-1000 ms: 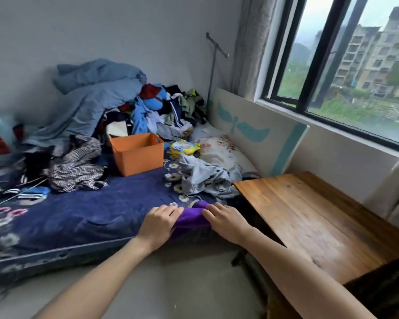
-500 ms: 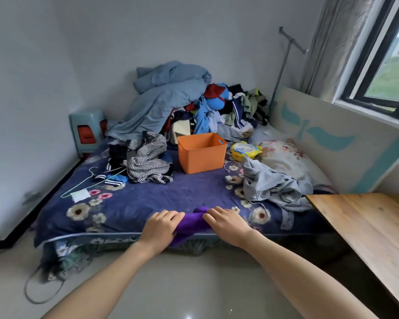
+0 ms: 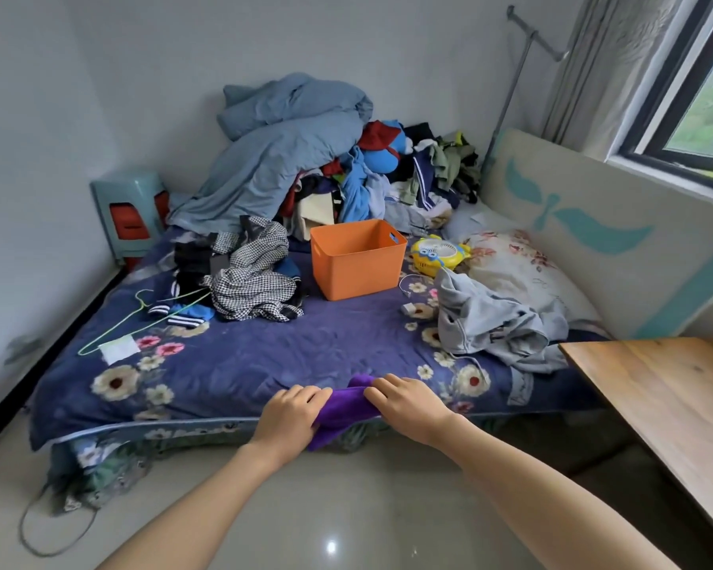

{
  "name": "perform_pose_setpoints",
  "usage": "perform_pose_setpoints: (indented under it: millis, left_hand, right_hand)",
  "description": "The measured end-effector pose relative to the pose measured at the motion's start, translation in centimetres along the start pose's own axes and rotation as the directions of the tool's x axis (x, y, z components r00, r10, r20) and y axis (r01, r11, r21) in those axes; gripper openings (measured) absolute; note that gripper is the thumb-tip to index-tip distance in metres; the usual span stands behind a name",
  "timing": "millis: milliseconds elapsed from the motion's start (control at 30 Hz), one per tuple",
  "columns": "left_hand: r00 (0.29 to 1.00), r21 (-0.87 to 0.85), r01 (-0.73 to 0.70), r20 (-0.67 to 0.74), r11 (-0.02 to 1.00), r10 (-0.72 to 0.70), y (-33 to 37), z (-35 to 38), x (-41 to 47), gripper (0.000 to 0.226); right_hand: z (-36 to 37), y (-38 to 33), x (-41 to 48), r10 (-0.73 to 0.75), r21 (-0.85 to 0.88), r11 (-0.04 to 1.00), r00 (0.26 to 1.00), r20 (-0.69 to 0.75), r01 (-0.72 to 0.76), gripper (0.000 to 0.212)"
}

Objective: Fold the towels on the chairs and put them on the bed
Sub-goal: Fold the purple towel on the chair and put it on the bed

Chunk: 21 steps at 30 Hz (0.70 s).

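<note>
A folded purple towel (image 3: 343, 407) is held between both my hands in front of the near edge of the bed (image 3: 239, 364). My left hand (image 3: 290, 414) grips its left side with fingers curled over the top. My right hand (image 3: 408, 403) grips its right side the same way. The towel's lower corner hangs down past the mattress edge. The bed has a dark blue flowered cover. No chair is in view.
An orange bin (image 3: 357, 257) stands mid-bed, with a heap of clothes and a blue duvet (image 3: 289, 154) behind it. Checked clothes (image 3: 256, 273) lie left, a grey garment (image 3: 490, 322) right. A wooden table (image 3: 676, 413) is at the right. Stacked stools (image 3: 130, 211) stand at the far left.
The view has swung left, from the table and window to the whole bed. Both hands keep the same grip on the purple towel at the bed's near edge.
</note>
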State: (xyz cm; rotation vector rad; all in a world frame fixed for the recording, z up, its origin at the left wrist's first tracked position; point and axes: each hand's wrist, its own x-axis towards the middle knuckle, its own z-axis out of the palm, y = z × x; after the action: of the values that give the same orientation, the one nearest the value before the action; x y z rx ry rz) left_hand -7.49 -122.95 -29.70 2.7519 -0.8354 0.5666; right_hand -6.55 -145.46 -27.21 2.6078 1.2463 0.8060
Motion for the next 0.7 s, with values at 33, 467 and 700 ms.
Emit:
perform_pose_setpoints:
  millis: [33,467,700]
  left_hand:
    - [1.0,0.002,-0.01,0.002,1.0,0.01,0.1,0.4,0.6,0.075]
    - [0.998,0.066,0.058,-0.002,0.996,-0.058,-0.4,8.0,16.8,0.072]
    - [0.978,0.012,0.091,0.187,0.996,-0.092,-3.3,12.5,21.0,0.069]
  right_hand:
    - [0.5,0.8,-0.1,-0.006,-0.007,1.0,1.0,0.001,0.006,0.058]
    - [8.3,18.4,1.3,-0.021,0.065,0.998,0.998,0.052,0.017,0.059]
    - [15.8,22.9,2.4,-0.064,0.183,0.982,0.992,0.107,0.044,0.037]
